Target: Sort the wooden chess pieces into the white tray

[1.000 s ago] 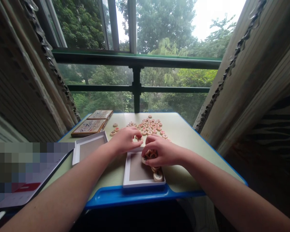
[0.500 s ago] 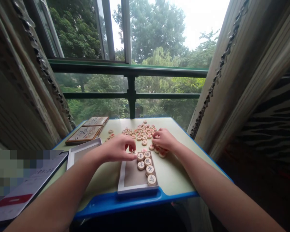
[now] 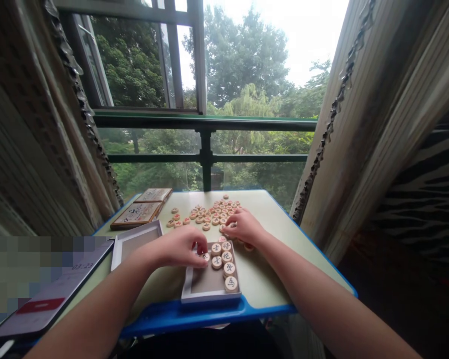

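Note:
My left hand point(image 3: 185, 248) is closed in a pinch on a round wooden Chinese chess piece point(image 3: 205, 257), low over the left part of a shallow white box tray point(image 3: 204, 285). Black-marked pieces stand along the tray's right side, among them a horse piece point(image 3: 231, 283); some appear stacked. Beyond the tray my right hand point(image 3: 243, 227) is palm down, its fingers curled over a chess piece point(image 3: 222, 229) at the near edge of the loose pile point(image 3: 224, 212). More pieces lie partly hidden under that hand.
A second white box half point(image 3: 134, 244) lies left of my left hand. Behind it is an open folding wooden case point(image 3: 138, 214). A tablet-like screen point(image 3: 60, 284) stands at the left. The small table point(image 3: 269, 279) has a blue rim, with a window railing point(image 3: 206, 159) behind it.
My left hand has brought its piece down over the tray's left part. My right hand has shifted left from the right-hand pieces to one near the pile. The view has tilted slightly up.

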Tool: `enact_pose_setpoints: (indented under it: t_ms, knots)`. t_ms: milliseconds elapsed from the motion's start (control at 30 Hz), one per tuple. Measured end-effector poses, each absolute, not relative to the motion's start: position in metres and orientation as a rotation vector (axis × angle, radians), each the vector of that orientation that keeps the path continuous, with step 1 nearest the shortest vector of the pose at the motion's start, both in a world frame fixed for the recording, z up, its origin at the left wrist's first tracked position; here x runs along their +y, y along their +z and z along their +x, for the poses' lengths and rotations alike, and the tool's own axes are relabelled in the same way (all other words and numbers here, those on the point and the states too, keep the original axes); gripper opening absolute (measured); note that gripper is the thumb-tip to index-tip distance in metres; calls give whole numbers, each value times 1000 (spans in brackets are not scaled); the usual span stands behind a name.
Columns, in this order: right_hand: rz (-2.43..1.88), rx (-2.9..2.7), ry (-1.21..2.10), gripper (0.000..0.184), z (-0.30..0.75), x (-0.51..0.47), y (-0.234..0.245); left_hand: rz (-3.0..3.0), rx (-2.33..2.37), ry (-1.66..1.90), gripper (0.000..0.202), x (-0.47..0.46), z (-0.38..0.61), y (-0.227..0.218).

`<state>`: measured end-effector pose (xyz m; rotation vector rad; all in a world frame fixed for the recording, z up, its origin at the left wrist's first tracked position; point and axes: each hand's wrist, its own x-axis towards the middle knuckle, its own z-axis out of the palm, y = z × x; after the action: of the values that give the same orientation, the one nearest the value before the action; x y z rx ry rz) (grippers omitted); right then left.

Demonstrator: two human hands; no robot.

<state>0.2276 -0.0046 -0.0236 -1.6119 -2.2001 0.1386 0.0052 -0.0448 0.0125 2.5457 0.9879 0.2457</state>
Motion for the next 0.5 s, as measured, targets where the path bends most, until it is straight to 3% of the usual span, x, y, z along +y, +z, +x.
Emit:
enact_pose_setpoints:
  t_ms: [500]
  knots:
    - [-1562,-2165,134,22,232,-8,-24,2588,1135,562,24,-69,23,-2]
